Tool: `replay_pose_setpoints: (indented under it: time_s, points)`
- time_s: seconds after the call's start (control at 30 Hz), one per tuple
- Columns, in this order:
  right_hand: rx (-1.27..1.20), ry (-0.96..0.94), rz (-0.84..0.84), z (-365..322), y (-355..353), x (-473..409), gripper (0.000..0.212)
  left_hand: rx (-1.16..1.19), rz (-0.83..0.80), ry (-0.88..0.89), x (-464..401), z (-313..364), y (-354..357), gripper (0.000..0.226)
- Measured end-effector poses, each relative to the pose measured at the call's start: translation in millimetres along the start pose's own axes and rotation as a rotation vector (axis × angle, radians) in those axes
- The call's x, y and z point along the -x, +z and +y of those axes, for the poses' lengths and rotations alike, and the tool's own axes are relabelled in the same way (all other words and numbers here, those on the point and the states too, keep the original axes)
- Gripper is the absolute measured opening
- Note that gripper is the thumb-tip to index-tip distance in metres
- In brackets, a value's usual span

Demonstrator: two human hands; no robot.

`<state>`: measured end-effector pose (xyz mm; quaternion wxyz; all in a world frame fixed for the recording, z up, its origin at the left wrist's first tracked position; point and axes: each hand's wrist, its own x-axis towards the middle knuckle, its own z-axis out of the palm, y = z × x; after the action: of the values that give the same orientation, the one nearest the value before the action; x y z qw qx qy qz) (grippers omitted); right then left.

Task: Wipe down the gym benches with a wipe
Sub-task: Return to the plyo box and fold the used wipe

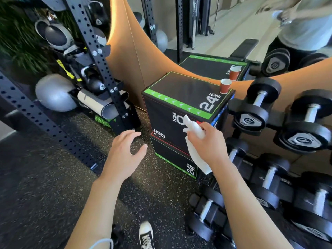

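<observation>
My right hand (209, 141) grips a white wipe (196, 153) that hangs down in front of a black plyo box (177, 97) with a green border and "24 INCH" lettering. My left hand (125, 150) hovers over the floor to the box's left, fingers spread and holding nothing. A black padded bench (245, 47) appears only as a reflection in the mirror at the upper right.
A red paper cup (225, 86) stands on the box's far right corner. A dumbbell rack (273, 141) fills the right side. A black perforated rig upright (100, 56) with kettlebells, balls and rolled mats stands left. Speckled rubber floor (53, 186) lies below; my shoe (146, 234) shows.
</observation>
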<state>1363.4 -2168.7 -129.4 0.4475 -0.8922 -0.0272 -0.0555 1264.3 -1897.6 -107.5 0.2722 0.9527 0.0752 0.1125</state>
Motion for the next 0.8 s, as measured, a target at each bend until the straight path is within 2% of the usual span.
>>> replay_pose_setpoints:
  time_s: [0.23,0.53,0.8]
  points:
    - [0.029,0.02,0.023,-26.2,40.8,-53.7,0.03,0.003,-0.019,0.061,-71.1,-38.0,-5.9,0.049]
    - [0.084,0.009,0.071,-91.3,129.0,-136.3,0.032,0.005,-0.048,0.186,-198.9,-111.7,-37.4,0.049]
    - [0.168,0.068,0.123,-105.4,165.3,-193.0,0.03,0.072,-0.119,0.28,-280.9,-128.9,-30.8,0.049]
